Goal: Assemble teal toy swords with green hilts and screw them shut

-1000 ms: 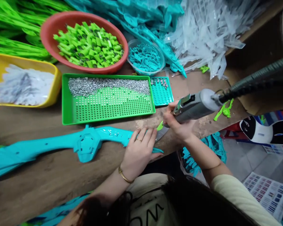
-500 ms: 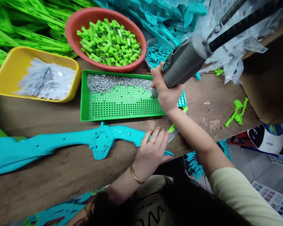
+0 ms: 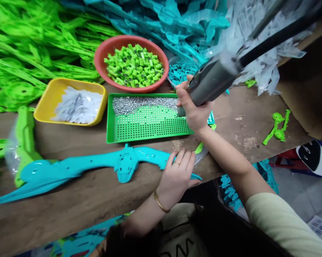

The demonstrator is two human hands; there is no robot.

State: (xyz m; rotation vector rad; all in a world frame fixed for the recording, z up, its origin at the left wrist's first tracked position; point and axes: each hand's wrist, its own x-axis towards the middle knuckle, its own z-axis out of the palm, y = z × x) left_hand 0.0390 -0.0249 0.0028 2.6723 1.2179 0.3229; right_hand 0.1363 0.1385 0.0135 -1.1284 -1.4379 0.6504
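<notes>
We keep our left hand [image 3: 177, 175] spread flat on the near right end of the blue toy part [image 3: 96, 166], pinning it to the bench. Our right hand [image 3: 191, 107], clamped around the grey screwdriver [image 3: 211, 80], should dip its tip squarely into the green tray [image 3: 147, 123] of screws [image 3: 142, 103].

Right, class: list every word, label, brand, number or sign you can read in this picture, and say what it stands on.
"WC": large dark letters, cut off by the picture's lower edge, on the pale cloth at the person's chest; the full wording cannot be told.
Grey power tool in the right hand: any marking is too blurred to read.
Green tray, bowls, teal plastic piece under the left hand: no text visible.
</notes>
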